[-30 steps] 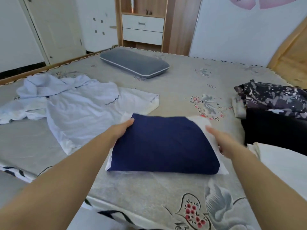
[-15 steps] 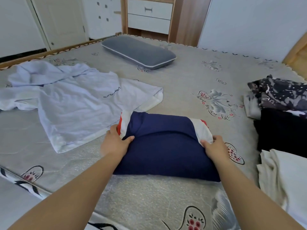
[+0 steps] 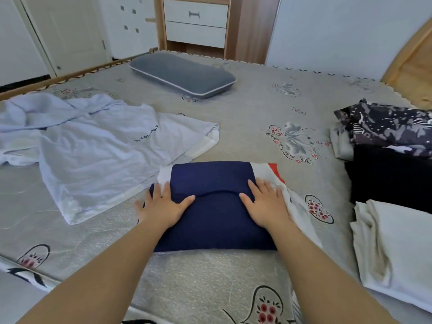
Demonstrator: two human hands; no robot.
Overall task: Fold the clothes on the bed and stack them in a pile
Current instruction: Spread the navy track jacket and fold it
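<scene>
A folded navy garment (image 3: 215,220) with white and red edges lies near the front of the bed (image 3: 257,118). My left hand (image 3: 163,206) presses flat on its left part, fingers spread. My right hand (image 3: 266,204) presses flat on its right part, over the white edge. A pale blue shirt (image 3: 98,155) lies spread and unfolded to the left. On the right sit a dark patterned garment (image 3: 392,127), a black folded garment (image 3: 388,178) and a cream folded garment (image 3: 397,249).
A grey pillow (image 3: 182,74) lies at the far side of the bed. A wooden cabinet with white drawers (image 3: 195,22) stands behind it, a door (image 3: 63,31) to the left. The wooden headboard (image 3: 416,66) rises at the right.
My hands gripped the navy garment's side edges and folded it over. They now lie flat on top of it, pressing it down.
</scene>
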